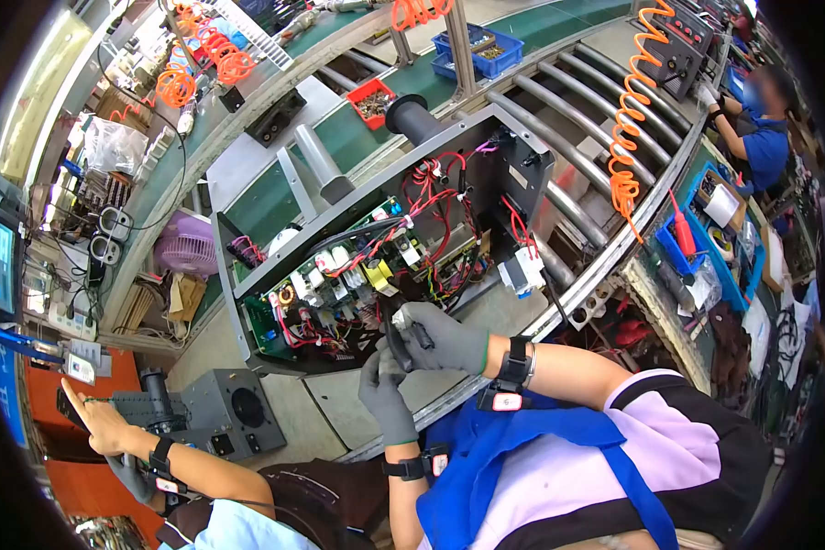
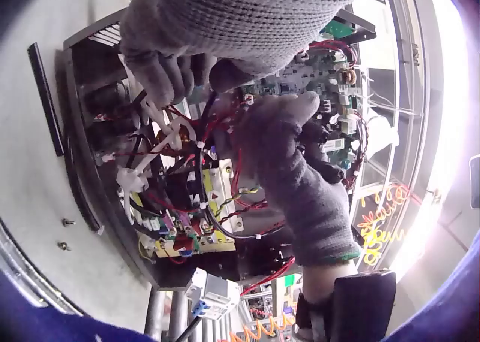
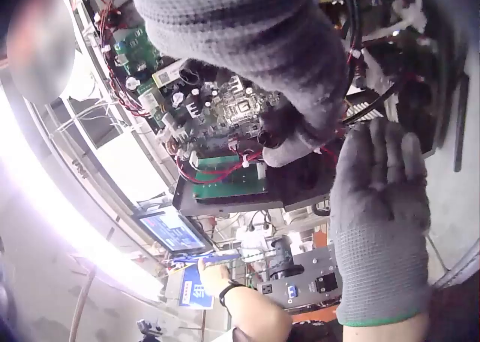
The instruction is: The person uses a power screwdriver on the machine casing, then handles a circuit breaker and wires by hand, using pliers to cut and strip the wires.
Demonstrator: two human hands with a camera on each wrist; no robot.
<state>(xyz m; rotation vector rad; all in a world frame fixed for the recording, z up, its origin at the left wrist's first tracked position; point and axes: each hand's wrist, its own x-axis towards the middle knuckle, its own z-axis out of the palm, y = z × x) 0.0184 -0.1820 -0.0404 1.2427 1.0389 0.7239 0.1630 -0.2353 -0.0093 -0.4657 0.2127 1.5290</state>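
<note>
A dark metal case (image 1: 275,266) lies open on the bench, packed with circuit boards and bundled wires. Both hands wear grey gloves and meet at its near side. My left hand (image 1: 387,401) grips a black cable (image 1: 397,346) that curves up between the hands. In the left wrist view, its bent fingers lie by the wiring and the thumb is against this cable. My right hand (image 1: 445,341) has its fingers bent down over the circuit board (image 3: 240,108), beside red wires and a white connector (image 3: 261,153); whether it pinches them, I cannot tell.
A white breaker-like block (image 1: 521,272) hangs on wires from the case's right end. Metal rollers (image 1: 568,105) run behind. Another person's hand (image 1: 105,426) is at the left, near a second dark unit (image 1: 234,412). Small screws (image 2: 66,244) lie on the bench.
</note>
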